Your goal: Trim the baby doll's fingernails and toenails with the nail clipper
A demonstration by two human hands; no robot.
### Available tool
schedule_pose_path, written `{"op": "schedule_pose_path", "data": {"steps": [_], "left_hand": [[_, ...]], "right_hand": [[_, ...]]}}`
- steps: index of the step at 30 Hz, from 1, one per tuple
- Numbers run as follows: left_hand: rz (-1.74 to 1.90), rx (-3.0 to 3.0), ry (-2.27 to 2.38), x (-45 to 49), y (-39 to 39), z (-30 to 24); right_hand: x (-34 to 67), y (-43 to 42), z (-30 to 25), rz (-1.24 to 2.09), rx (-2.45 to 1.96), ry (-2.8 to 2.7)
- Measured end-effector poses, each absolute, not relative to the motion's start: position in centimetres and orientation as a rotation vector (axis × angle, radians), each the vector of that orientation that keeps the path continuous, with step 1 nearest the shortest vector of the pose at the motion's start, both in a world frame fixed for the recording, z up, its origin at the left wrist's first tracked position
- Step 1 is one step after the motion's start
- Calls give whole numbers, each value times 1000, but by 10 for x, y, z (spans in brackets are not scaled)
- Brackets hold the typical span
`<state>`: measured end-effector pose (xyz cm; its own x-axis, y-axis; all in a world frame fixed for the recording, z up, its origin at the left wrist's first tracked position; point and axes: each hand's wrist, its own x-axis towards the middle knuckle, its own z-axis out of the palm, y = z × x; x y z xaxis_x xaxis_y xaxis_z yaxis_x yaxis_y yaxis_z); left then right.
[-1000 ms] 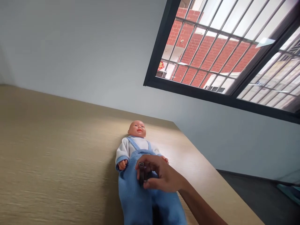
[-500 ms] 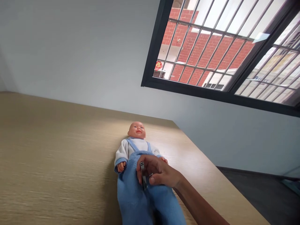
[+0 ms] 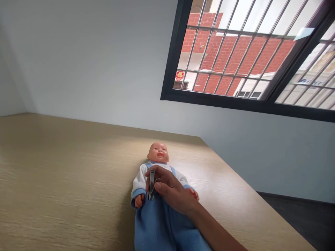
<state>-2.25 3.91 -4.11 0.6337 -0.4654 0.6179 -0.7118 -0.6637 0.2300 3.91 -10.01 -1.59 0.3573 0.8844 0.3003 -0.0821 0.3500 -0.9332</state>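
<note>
A baby doll (image 3: 159, 223) in blue overalls and a white top lies face up, its head toward the wall. Over its chest is my right hand (image 3: 170, 188), closed on a silver nail clipper (image 3: 151, 184). The clipper stands almost upright between the fingers, its lever swung partly out toward my thumb. Just below and left of the clipper rests one of the doll's hands (image 3: 139, 200); the other doll hand (image 3: 193, 194) shows beyond my wrist. My left hand is out of view.
The doll lies on a wide wooden table (image 3: 73, 181), whose right edge slants down toward the lower right corner. Behind it rise a pale wall (image 3: 91, 62) and a dark-framed window (image 3: 214, 101) with metal bars. A dark floor (image 3: 293, 212) shows at the right.
My right hand has moved with the nail clipper up the doll's body and a little left, from the overalls to the chest. The camera view has shifted slightly.
</note>
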Motion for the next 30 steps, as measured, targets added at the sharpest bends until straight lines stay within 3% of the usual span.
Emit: {"op": "schedule_pose_path", "data": {"steps": [7, 13, 20, 30], "left_hand": [[863, 2376, -956, -75, 41, -44], [1316, 2339, -992, -40, 104, -32], [713, 2506, -1090, -18, 108, -73], [681, 2311, -608, -24, 89, -62]], "right_hand": [[39, -104, -31, 785, -974, -877], [45, -103, -34, 668, -870, -734], [42, -103, -34, 668, -885, -683], [38, -100, -32, 678, -803, -651]]}}
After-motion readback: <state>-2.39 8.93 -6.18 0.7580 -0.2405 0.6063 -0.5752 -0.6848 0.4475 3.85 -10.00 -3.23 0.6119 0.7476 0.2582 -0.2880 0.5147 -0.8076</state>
